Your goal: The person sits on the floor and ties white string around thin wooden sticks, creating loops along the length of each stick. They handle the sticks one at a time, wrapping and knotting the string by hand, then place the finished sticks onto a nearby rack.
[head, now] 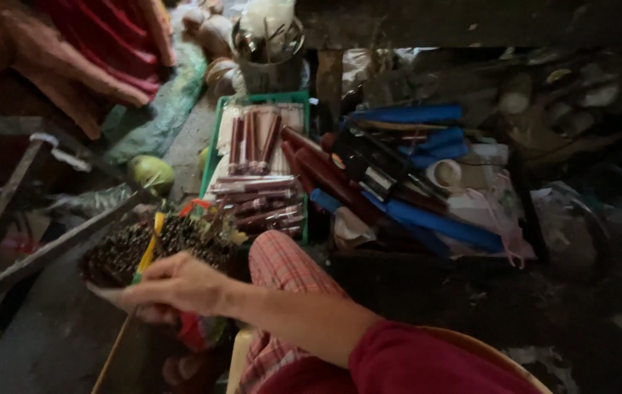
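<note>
The right hand (179, 286) pinches a thin stick (115, 349) beside the dark stick bundle (147, 246), while finished red packs (258, 197) already fill the green tray (216, 138); the left hand is out of view.

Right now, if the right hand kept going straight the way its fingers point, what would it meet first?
The right hand points left, over the dark bundle of thin sticks. Beyond its fingertips, the slanted metal bar looks like the first thing met, though depth is unclear.

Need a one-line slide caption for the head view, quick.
A hand reaches across a plaid-trousered knee to a bundle of dark sticks beside a green tray of wrapped reddish sticks.
</note>
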